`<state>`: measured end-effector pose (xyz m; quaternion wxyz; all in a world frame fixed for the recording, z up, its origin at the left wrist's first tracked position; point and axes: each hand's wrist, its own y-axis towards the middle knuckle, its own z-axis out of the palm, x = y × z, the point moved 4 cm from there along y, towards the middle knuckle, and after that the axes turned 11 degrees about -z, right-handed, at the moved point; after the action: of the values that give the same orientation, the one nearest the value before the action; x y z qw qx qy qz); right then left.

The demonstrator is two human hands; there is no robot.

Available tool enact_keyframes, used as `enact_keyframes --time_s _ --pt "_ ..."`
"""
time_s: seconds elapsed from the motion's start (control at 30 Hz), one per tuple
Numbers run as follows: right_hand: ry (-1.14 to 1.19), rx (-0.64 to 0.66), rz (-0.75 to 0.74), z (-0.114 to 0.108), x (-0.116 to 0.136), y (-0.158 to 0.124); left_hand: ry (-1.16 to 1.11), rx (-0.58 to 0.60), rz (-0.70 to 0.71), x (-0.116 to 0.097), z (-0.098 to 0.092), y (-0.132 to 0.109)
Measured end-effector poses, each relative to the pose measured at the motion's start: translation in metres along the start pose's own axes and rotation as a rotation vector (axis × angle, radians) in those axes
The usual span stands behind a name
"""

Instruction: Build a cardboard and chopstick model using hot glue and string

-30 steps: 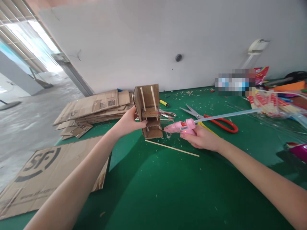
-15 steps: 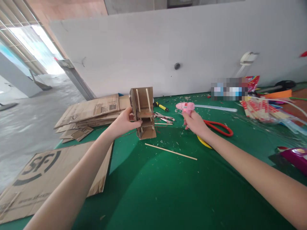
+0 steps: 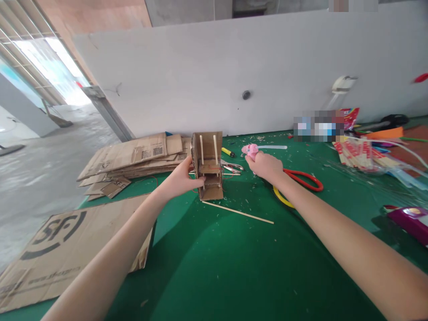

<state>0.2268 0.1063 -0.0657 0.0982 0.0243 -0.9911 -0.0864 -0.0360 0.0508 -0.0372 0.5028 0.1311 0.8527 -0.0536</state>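
My left hand (image 3: 180, 179) grips the left side of a small cardboard shelf model (image 3: 210, 192), its thumb inside a lower compartment. The model stands upright, with thin wooden sticks (image 3: 216, 149) in its upper part and reddish wire at its middle. My right hand (image 3: 266, 166) is wrapped round the handle of a pink hot glue gun (image 3: 250, 150), whose nose points left toward the model, apart from it. A translucent glue stick (image 3: 272, 147) sticks out of its back. In front of the model lies a long thin wooden stick (image 3: 240, 211).
Pliers (image 3: 232, 167) and a yellow cutter (image 3: 228, 152) lie behind the model. Red-and-yellow-handled scissors (image 3: 304, 179) lie under my right forearm. Stacked cardboard (image 3: 133, 149) and a flat SF-printed sheet (image 3: 67, 249) are at left. Packs of sticks (image 3: 354, 154) and a purple object (image 3: 409, 223) sit at right.
My left hand has shifted the cardboard model slightly right and nearer to me. My right hand has moved the glue gun a little left and turned it, so its glue stick looks shorter.
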Motion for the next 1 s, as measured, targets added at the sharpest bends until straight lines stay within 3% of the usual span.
enact_keyframes --time_s 0.13,0.27,0.33,0.43,0.67,0.87,1.0 --pt "-0.176 0.045 -0.091 -0.020 0.003 -0.011 0.028 -0.004 0.003 0.002 0.000 -0.001" --pt "-0.304 0.103 -0.212 -0.031 0.021 -0.034 0.032 -0.015 0.016 0.004 0.000 0.000" --pt "-0.183 0.163 -0.331 -0.029 0.037 -0.046 0.035 -0.033 0.024 0.005 0.000 0.000" --pt "0.248 0.231 -0.518 -0.022 0.061 -0.059 0.042 -0.041 0.027 0.007 0.000 0.001" --pt "0.970 0.025 -0.454 -0.025 0.076 -0.049 0.052 -0.052 0.038 0.008 -0.001 0.000" --pt "0.854 -0.230 -0.597 -0.037 0.097 -0.043 -0.128 -0.142 0.095 0.017 0.018 0.001" --pt "0.893 -0.290 -0.624 -0.033 0.106 -0.039 -0.169 -0.196 0.113 0.023 0.030 0.007"
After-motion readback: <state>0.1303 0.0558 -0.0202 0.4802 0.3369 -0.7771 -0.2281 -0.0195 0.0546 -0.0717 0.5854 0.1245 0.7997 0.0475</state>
